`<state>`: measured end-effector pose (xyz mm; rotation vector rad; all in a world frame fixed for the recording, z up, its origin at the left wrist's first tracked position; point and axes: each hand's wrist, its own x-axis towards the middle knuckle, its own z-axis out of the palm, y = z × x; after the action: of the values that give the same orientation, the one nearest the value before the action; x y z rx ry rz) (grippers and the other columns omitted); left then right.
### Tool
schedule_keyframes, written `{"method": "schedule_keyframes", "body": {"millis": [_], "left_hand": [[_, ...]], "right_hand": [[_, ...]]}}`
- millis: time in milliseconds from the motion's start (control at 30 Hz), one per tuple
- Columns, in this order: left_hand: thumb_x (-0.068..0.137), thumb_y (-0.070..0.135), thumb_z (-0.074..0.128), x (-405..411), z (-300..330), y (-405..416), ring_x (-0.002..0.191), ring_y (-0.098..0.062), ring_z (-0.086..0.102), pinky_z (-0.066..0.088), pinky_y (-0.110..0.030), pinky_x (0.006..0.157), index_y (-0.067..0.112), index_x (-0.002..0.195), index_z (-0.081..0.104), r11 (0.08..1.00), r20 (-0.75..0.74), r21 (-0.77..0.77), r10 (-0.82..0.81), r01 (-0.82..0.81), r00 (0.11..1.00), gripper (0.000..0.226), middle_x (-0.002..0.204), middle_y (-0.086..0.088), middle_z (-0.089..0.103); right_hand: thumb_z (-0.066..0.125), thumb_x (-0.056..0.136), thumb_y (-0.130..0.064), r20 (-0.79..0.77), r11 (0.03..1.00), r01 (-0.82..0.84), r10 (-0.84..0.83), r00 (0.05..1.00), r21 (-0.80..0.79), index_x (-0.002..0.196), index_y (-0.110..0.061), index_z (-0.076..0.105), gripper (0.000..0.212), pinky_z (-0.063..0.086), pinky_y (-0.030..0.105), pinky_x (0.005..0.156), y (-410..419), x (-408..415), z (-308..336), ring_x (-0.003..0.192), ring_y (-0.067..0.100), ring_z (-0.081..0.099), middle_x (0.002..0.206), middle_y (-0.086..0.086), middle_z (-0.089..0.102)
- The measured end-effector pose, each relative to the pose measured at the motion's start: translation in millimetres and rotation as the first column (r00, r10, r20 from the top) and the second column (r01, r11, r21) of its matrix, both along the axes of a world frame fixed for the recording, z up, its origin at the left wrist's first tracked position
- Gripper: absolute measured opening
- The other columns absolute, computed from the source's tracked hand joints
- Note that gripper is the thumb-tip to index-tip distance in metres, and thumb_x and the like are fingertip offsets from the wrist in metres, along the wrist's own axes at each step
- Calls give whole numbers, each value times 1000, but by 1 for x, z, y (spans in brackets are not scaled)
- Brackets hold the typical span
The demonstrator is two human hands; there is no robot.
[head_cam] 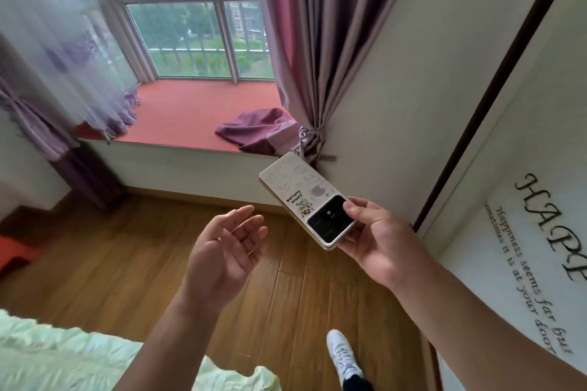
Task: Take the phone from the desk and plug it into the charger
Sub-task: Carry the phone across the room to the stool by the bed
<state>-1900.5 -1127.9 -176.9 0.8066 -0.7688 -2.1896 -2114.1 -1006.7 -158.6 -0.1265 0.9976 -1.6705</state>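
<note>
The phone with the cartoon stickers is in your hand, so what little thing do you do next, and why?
Probably carry the white sticker-covered phone, pinched at its camera end by the right hand, on toward a charger. None shows in this view, and the open left hand holds no cable.

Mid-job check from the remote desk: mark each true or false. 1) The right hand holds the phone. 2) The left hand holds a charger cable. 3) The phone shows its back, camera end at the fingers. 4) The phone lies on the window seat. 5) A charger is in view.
1) True: the right hand grips the phone.
2) False: the left hand is open and empty.
3) True.
4) False: it is held in the air, in front of the window seat.
5) False: none shows.
</note>
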Motion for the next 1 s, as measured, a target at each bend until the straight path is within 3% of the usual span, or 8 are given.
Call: {"method": "schedule_keyframes", "body": {"millis": [200,400,567,633,733,867,1000], "left_hand": [[75,28,61,-59,10,-84,85,-24,69,52,-37,79,11,107,71,992,30,23,126,-127,992,37,96,-11,71],[72,29,64,-95,19,-135,81,-23,69,55,-35,73,12,101,73,974,35,49,218,-219,975,35,93,-9,71],[74,29,63,-82,21,-171,80,-22,68,50,-36,74,12,101,71,943,31,70,325,-327,945,34,92,-9,70],[73,29,63,-68,20,-189,78,-22,68,50,-35,73,12,102,69,923,21,67,378,-379,926,34,90,-9,70],[75,28,62,-45,15,-218,78,-22,68,52,-34,71,12,102,68,893,1,81,444,-443,896,32,89,-8,70],[76,30,60,-9,3,-271,77,-21,68,52,-34,70,13,104,67,859,15,89,505,-504,863,34,89,-6,70],[76,30,59,34,-4,-337,77,-20,68,49,-35,74,14,102,68,824,28,93,559,-559,829,31,86,-6,71]], "right_hand": [[63,78,-1,30,995,-95,95,995,-10,108,-4,60,31,60,44,66,-101,-75,16,87,34,74,93,20,76],[57,87,0,25,977,-214,214,977,-3,126,1,53,40,58,49,81,-190,-110,32,116,44,60,126,28,63],[63,71,-3,38,944,-331,331,943,2,112,-4,56,41,50,54,89,-257,-98,34,102,40,63,123,28,63],[61,78,-2,20,926,-378,378,926,9,107,-4,58,30,51,55,88,-287,-88,33,98,38,65,117,27,65],[58,84,-1,22,894,-448,448,894,14,113,-2,57,29,54,53,85,-331,-64,27,98,38,67,112,25,69],[63,77,-1,10,843,-536,536,844,36,110,-1,60,33,61,45,69,-393,-21,18,91,35,73,104,23,74],[58,85,4,8,825,-560,561,828,76,106,-1,62,21,60,38,59,-465,27,13,99,38,71,105,25,74]]}}
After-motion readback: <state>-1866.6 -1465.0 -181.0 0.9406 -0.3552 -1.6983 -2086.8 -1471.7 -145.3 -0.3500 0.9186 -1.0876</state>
